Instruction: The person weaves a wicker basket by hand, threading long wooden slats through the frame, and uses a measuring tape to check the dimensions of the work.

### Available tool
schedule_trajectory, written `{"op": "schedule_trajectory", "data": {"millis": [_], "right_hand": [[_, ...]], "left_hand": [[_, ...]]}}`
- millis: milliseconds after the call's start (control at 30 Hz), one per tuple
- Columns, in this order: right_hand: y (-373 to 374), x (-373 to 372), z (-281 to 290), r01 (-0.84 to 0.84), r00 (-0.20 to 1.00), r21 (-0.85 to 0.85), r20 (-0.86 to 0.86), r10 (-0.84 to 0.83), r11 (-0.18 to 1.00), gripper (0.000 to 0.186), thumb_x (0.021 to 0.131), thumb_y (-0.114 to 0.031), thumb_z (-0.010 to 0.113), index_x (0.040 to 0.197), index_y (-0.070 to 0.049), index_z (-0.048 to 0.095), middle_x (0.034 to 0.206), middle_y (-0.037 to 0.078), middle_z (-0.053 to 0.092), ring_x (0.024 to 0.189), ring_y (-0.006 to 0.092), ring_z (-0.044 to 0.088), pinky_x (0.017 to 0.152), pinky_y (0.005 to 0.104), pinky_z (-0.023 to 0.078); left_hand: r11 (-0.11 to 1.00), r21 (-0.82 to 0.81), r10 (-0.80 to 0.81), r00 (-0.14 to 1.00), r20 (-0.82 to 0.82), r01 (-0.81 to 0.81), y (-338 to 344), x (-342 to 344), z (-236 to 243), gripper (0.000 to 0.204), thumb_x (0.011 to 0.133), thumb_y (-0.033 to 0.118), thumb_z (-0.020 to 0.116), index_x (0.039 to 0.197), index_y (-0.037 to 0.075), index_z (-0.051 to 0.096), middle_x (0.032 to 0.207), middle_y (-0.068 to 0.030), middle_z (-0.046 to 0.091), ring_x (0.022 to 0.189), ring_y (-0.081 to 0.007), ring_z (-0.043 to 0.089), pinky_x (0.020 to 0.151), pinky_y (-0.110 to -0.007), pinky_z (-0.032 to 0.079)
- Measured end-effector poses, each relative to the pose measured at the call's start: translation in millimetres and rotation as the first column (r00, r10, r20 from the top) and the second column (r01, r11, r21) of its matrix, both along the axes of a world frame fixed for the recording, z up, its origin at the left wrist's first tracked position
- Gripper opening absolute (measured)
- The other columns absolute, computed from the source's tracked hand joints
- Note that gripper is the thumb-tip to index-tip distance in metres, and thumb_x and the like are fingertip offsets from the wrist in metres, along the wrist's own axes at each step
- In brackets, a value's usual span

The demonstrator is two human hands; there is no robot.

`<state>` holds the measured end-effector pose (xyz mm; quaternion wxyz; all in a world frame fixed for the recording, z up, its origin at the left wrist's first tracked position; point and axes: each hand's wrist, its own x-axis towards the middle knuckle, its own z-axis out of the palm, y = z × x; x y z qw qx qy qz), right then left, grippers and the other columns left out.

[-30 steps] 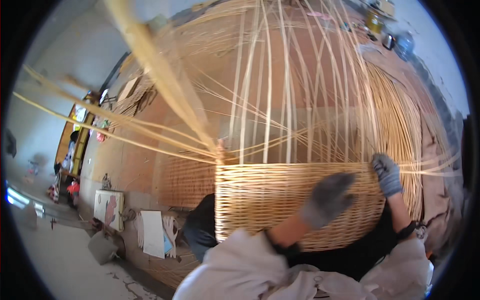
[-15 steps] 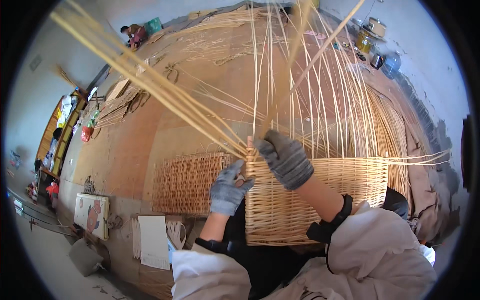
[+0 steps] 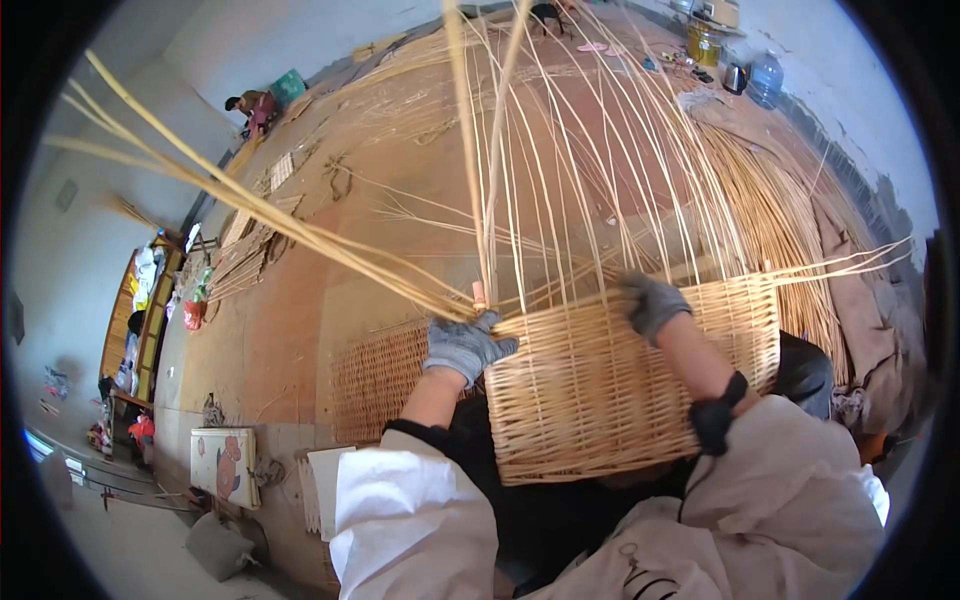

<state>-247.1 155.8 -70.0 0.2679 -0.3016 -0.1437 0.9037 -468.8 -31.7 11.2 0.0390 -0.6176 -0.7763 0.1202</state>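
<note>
In front of me stands a woven wicker panel (image 3: 610,390) of pale rods, with long upright stakes (image 3: 585,200) fanning up from its top edge. My left hand (image 3: 465,348), in a grey knit glove, grips the panel's upper left corner, thumb across the front. Beside it a thick stake end (image 3: 479,293) pokes up, and a bundle of long rods (image 3: 270,212) runs out to the upper left. My right hand (image 3: 655,306), gloved too, is at the top edge right of the middle; motion blurs its fingers. Loose rod ends (image 3: 845,262) stick out at the panel's right end.
A second woven panel (image 3: 375,385) lies on the floor to the left. A heap of loose rods (image 3: 770,220) is at the right. Farther off are a water jug (image 3: 766,80), a kettle (image 3: 735,78) and a crouching person (image 3: 255,108). A pictured box (image 3: 225,465) stands at lower left.
My right hand has moved from the left corner rightward along the top edge. My left hand has risen onto the corner. The panel has tilted, its right end higher, and the stakes lean further left.
</note>
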Motion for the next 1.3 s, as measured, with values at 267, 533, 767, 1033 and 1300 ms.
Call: {"op": "schedule_trajectory", "data": {"millis": [267,533,767,1033,1300], "right_hand": [[-31,-4,32,-0.069,0.918,0.475,0.373,-0.130,0.877,0.008,0.079,-0.012,0.055,0.078,-0.007,0.048,0.061,0.003,0.050,0.048,0.0131,0.048,0.039,0.0245,0.040],[34,-107,38,-0.349,0.841,0.936,0.294,-0.454,-0.040,0.022,0.074,-0.014,0.056,0.095,-0.011,0.051,0.098,0.011,0.053,0.076,0.0261,0.053,0.067,0.0412,0.042],[45,-76,55,0.307,0.931,0.487,-0.332,-0.152,0.817,0.022,0.084,-0.011,0.045,0.105,-0.009,0.044,0.058,-0.004,0.040,0.045,0.0070,0.040,0.042,0.0201,0.038],[-57,-25,105,0.122,0.992,0.680,-0.056,-0.114,0.723,0.006,0.081,-0.013,0.049,0.078,-0.008,0.048,0.057,0.001,0.046,0.047,0.0112,0.046,0.045,0.0239,0.045],[26,92,-25,-0.136,0.934,0.826,0.290,-0.207,0.547,0.014,0.070,-0.002,0.062,0.076,-0.006,0.050,0.071,0.007,0.054,0.060,0.0209,0.055,0.050,0.0271,0.050]], "left_hand": [[0.743,-0.066,0.145,0.064,0.987,-0.666,21,1,-56,0.047,0.077,0.030,0.054,0.116,0.006,0.042,0.106,-0.0144,0.053,0.090,-0.0260,0.054,0.077,-0.029,0.044],[0.863,-0.289,0.503,0.660,0.558,-0.414,64,26,-21,0.055,0.074,0.051,0.049,0.096,0.001,0.058,0.094,-0.0187,0.057,0.091,-0.0306,0.053,0.080,-0.035,0.040],[0.856,-0.428,0.499,0.677,0.541,-0.288,58,11,-14,0.064,0.075,0.058,0.039,0.106,0.005,0.053,0.109,-0.0173,0.050,0.103,-0.0302,0.047,0.088,-0.034,0.035],[0.766,-0.312,0.642,0.670,0.373,-0.562,89,38,14,0.078,0.065,0.051,0.061,0.120,0.001,0.037,0.123,-0.0188,0.038,0.114,-0.0302,0.036,0.094,-0.033,0.031],[0.889,-0.224,0.457,0.736,0.500,-0.400,123,90,27,0.092,0.060,0.042,0.068,0.127,0.001,0.020,0.126,-0.0194,0.033,0.114,-0.0288,0.036,0.095,-0.031,0.030]]}}
